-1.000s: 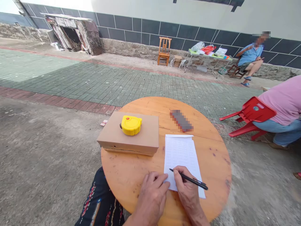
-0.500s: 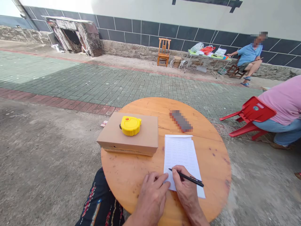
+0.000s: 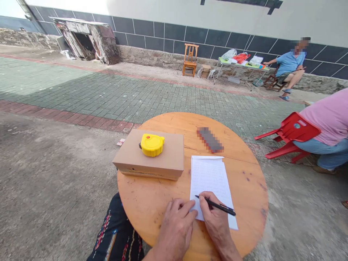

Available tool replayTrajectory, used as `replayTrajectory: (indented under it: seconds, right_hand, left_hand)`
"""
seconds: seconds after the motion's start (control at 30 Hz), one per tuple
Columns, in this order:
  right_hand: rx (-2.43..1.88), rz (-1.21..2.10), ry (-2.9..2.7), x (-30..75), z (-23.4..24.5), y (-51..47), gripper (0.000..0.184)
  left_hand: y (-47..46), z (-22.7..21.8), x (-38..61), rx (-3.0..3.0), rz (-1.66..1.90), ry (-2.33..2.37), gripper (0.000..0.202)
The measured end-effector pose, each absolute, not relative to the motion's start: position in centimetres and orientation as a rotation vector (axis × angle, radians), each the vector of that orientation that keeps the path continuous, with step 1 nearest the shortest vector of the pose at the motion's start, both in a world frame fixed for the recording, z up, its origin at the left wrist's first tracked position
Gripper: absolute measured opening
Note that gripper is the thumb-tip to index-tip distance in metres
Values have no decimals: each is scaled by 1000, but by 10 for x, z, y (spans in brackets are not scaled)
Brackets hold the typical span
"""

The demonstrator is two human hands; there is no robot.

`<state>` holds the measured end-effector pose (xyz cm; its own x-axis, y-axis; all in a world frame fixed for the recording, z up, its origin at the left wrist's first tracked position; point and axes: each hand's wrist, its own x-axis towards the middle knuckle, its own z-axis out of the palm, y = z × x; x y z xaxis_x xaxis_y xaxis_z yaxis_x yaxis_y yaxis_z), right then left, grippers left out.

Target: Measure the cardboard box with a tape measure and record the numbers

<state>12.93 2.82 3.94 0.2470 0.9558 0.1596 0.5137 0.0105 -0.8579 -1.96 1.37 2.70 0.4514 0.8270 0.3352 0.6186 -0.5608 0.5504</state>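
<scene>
My right hand (image 3: 216, 217) grips a black pen (image 3: 220, 206), its tip at the left part of a white notepad (image 3: 209, 177) covered with faint rows of writing. Fingers stretched out, my left hand (image 3: 178, 224) lies flat, its fingertips on the pad's lower left edge and the rest on the round wooden table (image 3: 146, 203). Left of the pad sits a brown cardboard box (image 3: 154, 165), with a yellow tape measure (image 3: 152, 145) on top. Beyond the pad lies a blurred-out dark, flat object with a red edge (image 3: 210, 140).
On the right, a person in a pink shirt (image 3: 331, 116) sits on a red plastic chair (image 3: 299, 127). By the far wall are a wooden chair (image 3: 189, 59), a folding table (image 3: 225, 63) with bags, and a seated person in blue (image 3: 290, 63).
Both hands and the pen keep almost the same place on the pad. The whole view has shifted very slightly.
</scene>
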Motion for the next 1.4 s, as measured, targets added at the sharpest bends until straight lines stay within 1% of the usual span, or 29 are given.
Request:
replayTrajectory:
  seconds: [0.73, 1.07, 1.23, 1.4]
  right_hand:
    - [-1628, 626, -1449, 130, 38, 27, 26]
    - [-1641, 610, -1411, 131, 34, 25, 27]
    - [-1632, 561, -1369, 131, 34, 26, 25]
    - [-1634, 558, -1352, 132, 33, 26, 24]
  left_hand:
    - [12, 25, -21, 2340, 827, 1217, 27]
    - [12, 18, -20, 2334, 891, 1231, 24]
    - [11, 14, -20, 2384, 898, 1218, 28]
    - [11, 14, -20, 2419, 927, 1218, 25]
